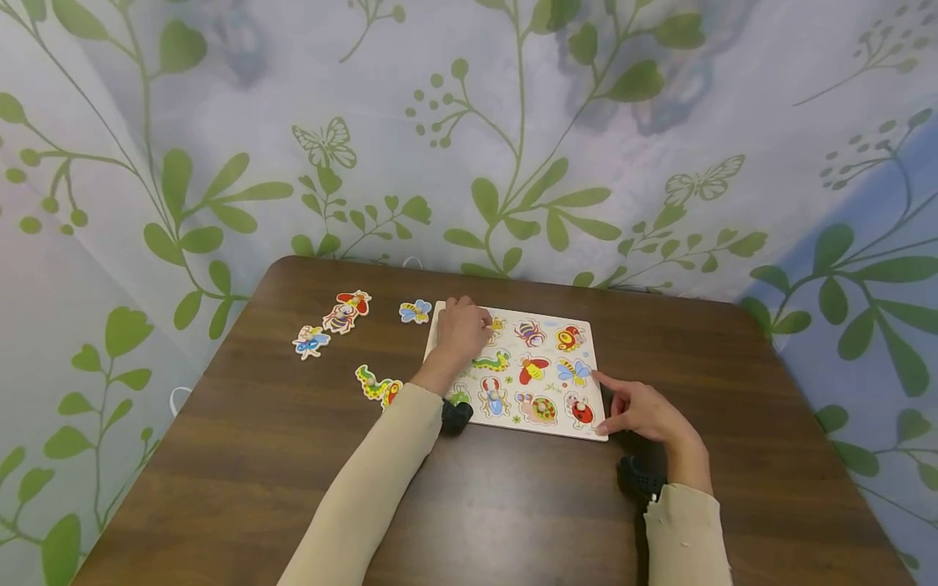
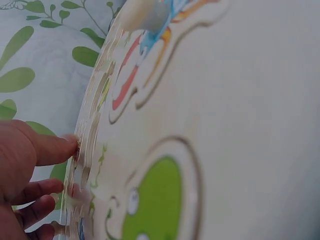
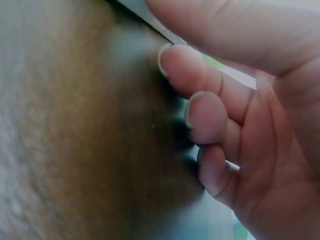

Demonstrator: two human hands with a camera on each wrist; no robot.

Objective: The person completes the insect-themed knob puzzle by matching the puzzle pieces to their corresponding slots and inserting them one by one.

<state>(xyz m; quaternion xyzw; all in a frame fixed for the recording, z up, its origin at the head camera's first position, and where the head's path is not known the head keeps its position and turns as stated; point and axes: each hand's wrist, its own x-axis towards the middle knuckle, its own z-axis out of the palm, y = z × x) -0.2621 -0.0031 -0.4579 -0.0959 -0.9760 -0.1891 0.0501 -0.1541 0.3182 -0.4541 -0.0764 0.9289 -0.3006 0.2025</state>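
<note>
A pale puzzle board [image 1: 513, 425] with printed insects lies on the brown table. My left hand [image 1: 460, 330] is over its upper left part, near a yellow figure [image 1: 497, 325]. In the left wrist view, the thumb [image 2: 55, 150] meets the board surface and the other fingers are bent beside it; whether they pinch a piece is hidden. My right hand [image 1: 645, 411] rests at the board's right edge, with index finger and thumb touching it near the dragonfly figure [image 1: 574, 372] and ladybird piece [image 1: 580, 410]. The right wrist view shows its other fingers bent.
Left of the board lie loose pieces: a blue-winged bee [image 1: 415, 311], a spider [image 1: 339, 319], a red-winged insect [image 1: 355, 302], a blue insect [image 1: 311, 342] and a green caterpillar [image 1: 374, 386]. A leaf-patterned curtain [image 1: 410, 179] hangs behind the table [image 1: 513, 505].
</note>
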